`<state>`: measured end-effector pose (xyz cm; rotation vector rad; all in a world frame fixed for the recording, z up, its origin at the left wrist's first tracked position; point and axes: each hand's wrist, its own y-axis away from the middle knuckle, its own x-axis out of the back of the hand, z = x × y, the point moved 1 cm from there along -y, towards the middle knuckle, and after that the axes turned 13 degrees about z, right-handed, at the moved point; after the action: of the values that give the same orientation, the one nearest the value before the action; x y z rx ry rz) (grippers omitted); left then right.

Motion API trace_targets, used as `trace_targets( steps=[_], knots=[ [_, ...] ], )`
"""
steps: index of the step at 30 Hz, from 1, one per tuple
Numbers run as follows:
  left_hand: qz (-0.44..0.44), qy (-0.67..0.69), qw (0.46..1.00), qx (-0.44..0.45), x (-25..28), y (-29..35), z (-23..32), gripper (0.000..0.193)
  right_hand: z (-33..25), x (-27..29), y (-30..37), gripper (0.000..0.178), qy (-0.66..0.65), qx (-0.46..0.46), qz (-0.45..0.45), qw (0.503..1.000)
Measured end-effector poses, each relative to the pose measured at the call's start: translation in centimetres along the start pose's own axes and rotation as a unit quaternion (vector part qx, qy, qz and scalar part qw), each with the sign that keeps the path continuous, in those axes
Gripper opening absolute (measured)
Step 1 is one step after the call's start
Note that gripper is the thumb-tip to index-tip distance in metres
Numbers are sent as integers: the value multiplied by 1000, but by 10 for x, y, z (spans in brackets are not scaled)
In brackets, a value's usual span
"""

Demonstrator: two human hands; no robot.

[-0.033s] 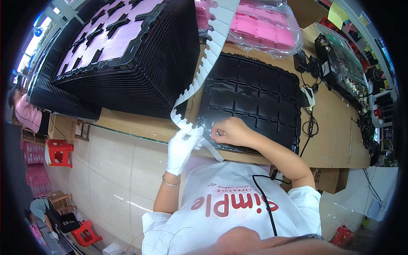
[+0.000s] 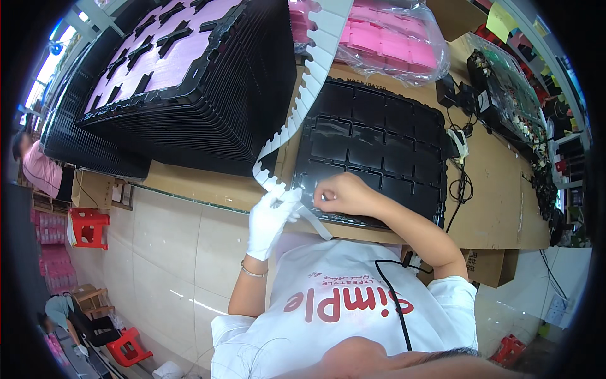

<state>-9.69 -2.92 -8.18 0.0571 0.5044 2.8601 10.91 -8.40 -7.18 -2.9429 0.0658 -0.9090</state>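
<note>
One white strip (image 2: 328, 39), many tabs (image 2: 300, 106) seemingly left, runs beside the black tray (image 2: 399, 150), pinched by the gloved left hand (image 2: 267, 220). The bare right hand (image 2: 345, 194) is curled; its contents I cannot tell.

Toward table's (image 2: 499, 215) left edge, tray stack (image 2: 189, 120); along near edge, tray (image 2: 404, 151), bag (image 2: 394, 44) behind; toward right edge, circuit boards (image 2: 508, 72).

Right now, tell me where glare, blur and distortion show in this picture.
Head view: pale glare on the black tray and glints on the clear plastic bag; same head view: the frame at far right bows, and the corners fall to black; head view again, far left: the person in pink looks soft.
</note>
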Motion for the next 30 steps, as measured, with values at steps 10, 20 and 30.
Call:
trace_targets(
  steps=[10, 20, 30],
  knots=[
    [-58, 62, 996, 41, -35, 23, 22, 21, -6, 18, 50, 14, -704, -233, 31, 669],
    [-183, 54, 978, 81, -109, 40, 13, 25, 4, 38, 123, 10, -273, -169, 283, 903],
    [-175, 20, 983, 57, -144, 50, 0, 46, 3, 82, 179, 8, -114, -61, 367, 921]
  ],
)
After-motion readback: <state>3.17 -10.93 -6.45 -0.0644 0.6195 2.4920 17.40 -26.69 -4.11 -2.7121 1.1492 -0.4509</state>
